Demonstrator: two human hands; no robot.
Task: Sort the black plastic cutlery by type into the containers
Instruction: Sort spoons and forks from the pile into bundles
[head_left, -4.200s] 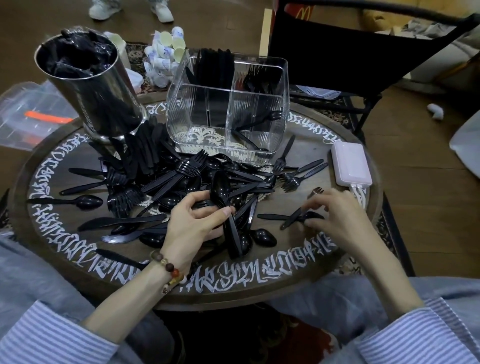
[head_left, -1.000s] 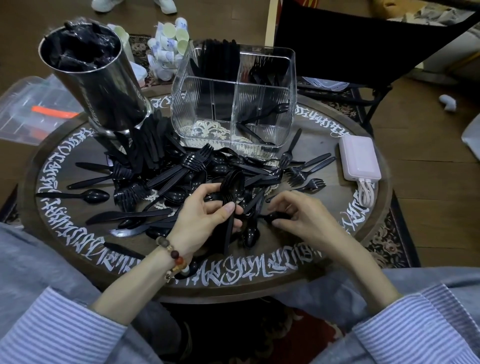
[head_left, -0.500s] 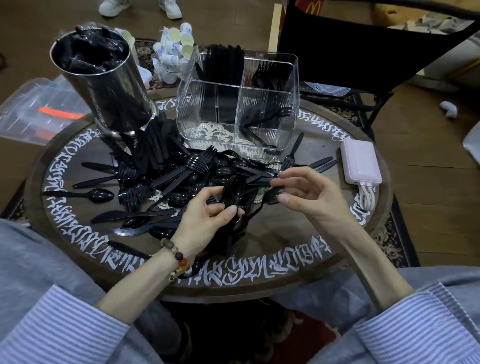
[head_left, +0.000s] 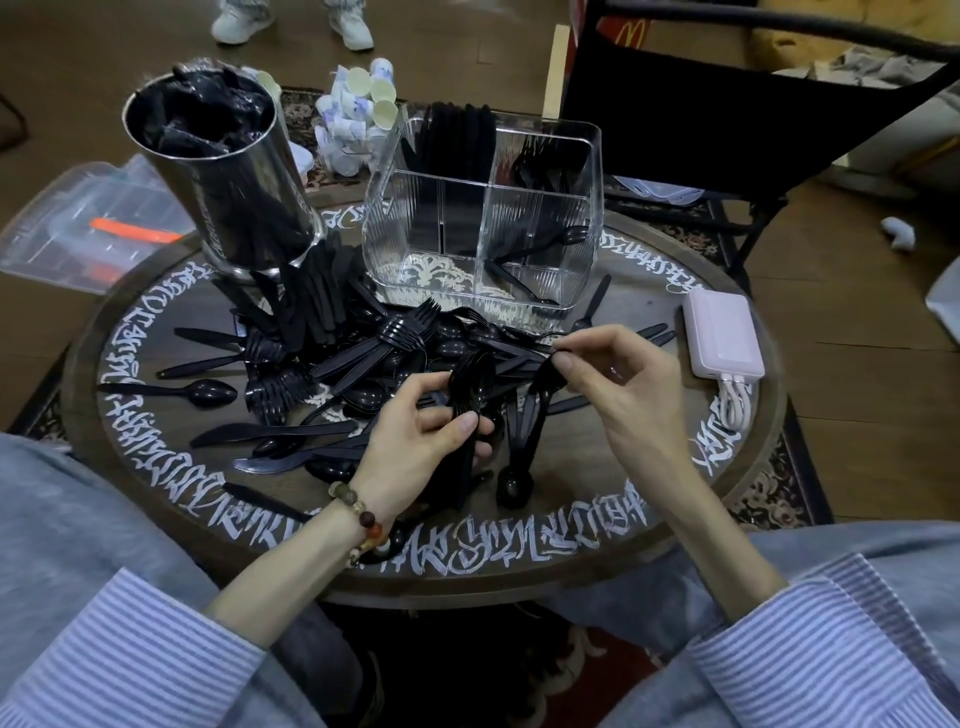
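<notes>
Black spoons (head_left: 467, 387) gripped in both hands.

Black cutlery (head_left: 363, 358), white-lettered brown table (head_left: 597, 462), pink power bank (head_left: 722, 338).

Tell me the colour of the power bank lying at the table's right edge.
Pale pink power bank, with white cables at its near end; the head view shows it clearly.

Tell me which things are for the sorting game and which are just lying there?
For the sorting: cutlery pile, spoon stack in left hand, spoon in right hand, clear divided box, metal tin.

Just lying about: pink power bank, little cups, plastic tub, chair.
</notes>
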